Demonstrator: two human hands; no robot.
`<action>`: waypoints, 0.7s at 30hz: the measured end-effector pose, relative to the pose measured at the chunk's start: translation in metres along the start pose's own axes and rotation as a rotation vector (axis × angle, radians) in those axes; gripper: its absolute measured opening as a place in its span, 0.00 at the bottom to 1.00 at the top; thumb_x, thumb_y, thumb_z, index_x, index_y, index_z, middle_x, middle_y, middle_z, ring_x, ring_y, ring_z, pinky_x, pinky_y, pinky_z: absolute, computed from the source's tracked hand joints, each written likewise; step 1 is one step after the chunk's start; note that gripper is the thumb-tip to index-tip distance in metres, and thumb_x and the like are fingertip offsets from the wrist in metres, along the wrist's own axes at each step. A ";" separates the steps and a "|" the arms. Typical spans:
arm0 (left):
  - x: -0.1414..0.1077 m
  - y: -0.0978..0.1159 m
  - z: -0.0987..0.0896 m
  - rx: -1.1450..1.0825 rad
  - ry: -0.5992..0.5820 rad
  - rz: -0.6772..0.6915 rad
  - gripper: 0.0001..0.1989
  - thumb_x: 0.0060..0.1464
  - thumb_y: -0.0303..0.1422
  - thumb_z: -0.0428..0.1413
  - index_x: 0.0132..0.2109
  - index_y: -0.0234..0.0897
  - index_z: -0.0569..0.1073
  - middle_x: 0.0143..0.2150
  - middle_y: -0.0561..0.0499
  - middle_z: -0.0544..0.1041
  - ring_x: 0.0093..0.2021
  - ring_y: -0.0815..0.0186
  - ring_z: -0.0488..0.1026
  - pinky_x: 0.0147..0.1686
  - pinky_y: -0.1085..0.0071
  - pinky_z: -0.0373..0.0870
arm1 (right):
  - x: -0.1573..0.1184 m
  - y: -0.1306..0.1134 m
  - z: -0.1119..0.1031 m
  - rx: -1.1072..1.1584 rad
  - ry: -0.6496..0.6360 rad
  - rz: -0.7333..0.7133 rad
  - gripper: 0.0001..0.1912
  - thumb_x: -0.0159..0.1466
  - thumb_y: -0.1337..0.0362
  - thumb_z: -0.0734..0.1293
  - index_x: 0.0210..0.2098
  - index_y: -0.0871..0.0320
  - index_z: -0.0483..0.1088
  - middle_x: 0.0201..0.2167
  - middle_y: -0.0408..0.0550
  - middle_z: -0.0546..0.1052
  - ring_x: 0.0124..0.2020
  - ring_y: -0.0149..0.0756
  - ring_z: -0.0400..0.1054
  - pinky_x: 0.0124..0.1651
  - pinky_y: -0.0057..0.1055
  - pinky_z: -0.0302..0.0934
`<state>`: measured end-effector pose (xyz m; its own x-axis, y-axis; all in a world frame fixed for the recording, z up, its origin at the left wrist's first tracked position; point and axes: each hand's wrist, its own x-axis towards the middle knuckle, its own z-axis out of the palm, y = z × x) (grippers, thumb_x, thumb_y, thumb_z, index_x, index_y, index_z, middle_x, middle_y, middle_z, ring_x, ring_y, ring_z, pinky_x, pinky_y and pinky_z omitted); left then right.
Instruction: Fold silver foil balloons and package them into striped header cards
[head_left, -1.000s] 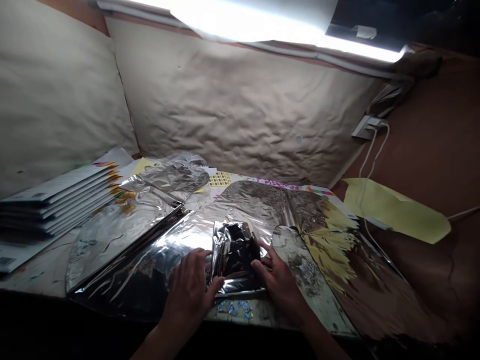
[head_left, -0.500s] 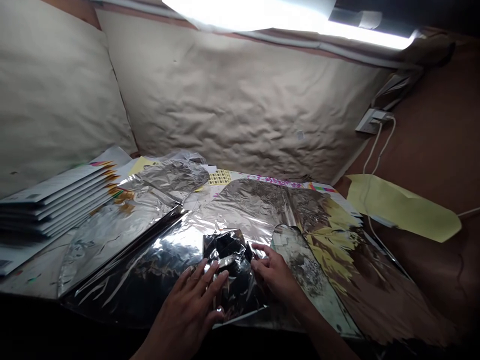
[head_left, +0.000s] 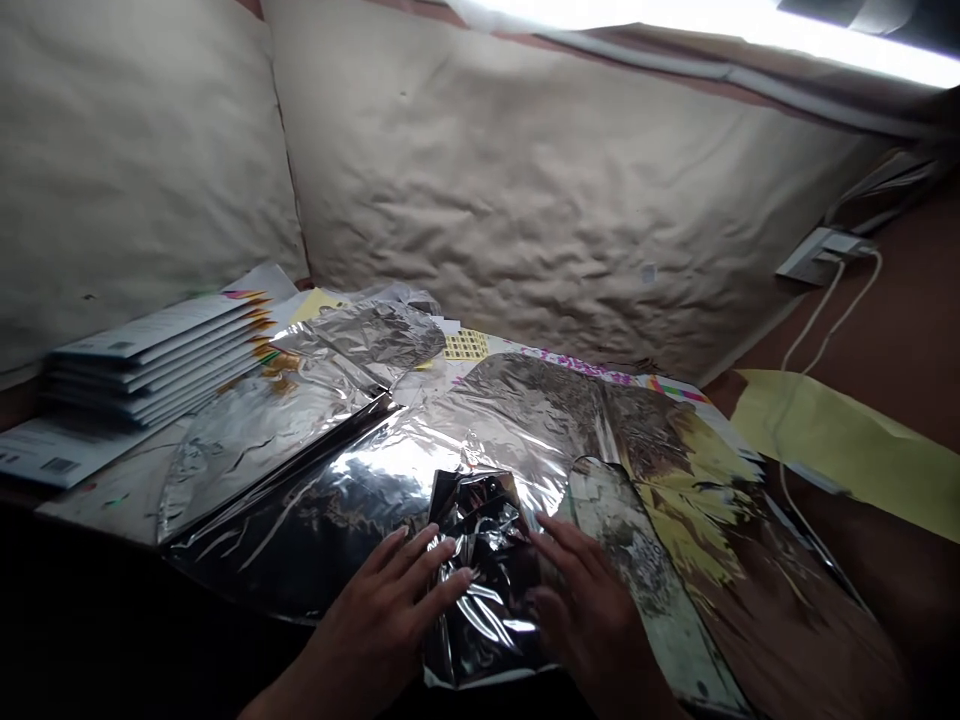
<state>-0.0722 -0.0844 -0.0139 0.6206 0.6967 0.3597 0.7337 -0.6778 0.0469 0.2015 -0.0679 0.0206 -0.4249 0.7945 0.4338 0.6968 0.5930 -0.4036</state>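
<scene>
A folded packet of shiny silver foil film [head_left: 491, 590] lies at the front of the table, with a pale edge along its near side. My left hand [head_left: 390, 600] rests flat on its left side, fingers spread. On the other side, my right hand [head_left: 585, 600] lies with fingers stretched out along the packet's right edge; its thumb is partly in shadow. Neither hand grips anything. Beneath and behind the packet spreads a large sheet of silver foil [head_left: 360, 490], creased and reflecting the lamp.
A stack of printed white booklets [head_left: 165, 350] stands at the left. Right of the packet lies a stained pale green board [head_left: 630, 550]. Yellow paper [head_left: 862, 440] hangs by the right wall, below a socket [head_left: 825, 255] with white cables. A bright lamp [head_left: 750, 30] is overhead.
My right hand has let go of the foil's raised right edge and opened out flat beside it. The foil there now lies lower. The camera view has turned left.
</scene>
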 end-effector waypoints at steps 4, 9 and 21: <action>0.006 -0.006 -0.020 -0.184 -0.105 -0.032 0.32 0.52 0.22 0.51 0.63 0.50 0.63 0.64 0.54 0.67 0.65 0.58 0.59 0.64 0.56 0.49 | -0.012 0.005 -0.021 0.061 -0.338 -0.209 0.46 0.64 0.42 0.62 0.71 0.59 0.43 0.69 0.61 0.53 0.69 0.54 0.49 0.64 0.50 0.56; 0.033 -0.024 -0.043 -0.459 -0.218 -0.076 0.21 0.58 0.30 0.54 0.58 0.48 0.69 0.50 0.52 0.76 0.52 0.61 0.69 0.56 0.62 0.60 | 0.003 0.016 -0.014 0.099 -0.448 -0.184 0.47 0.59 0.52 0.72 0.70 0.57 0.49 0.68 0.60 0.57 0.69 0.51 0.48 0.67 0.48 0.50; 0.060 -0.041 -0.037 -0.999 -0.158 -0.597 0.14 0.56 0.38 0.55 0.47 0.36 0.75 0.37 0.51 0.80 0.37 0.62 0.76 0.36 0.72 0.67 | 0.050 0.017 0.022 0.535 -0.116 0.476 0.25 0.69 0.52 0.61 0.59 0.59 0.62 0.29 0.45 0.77 0.30 0.37 0.71 0.33 0.28 0.62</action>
<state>-0.0752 -0.0236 0.0402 0.3302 0.9402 -0.0830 0.4203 -0.0678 0.9048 0.1792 -0.0155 0.0182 -0.2252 0.9736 0.0366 0.4560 0.1386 -0.8791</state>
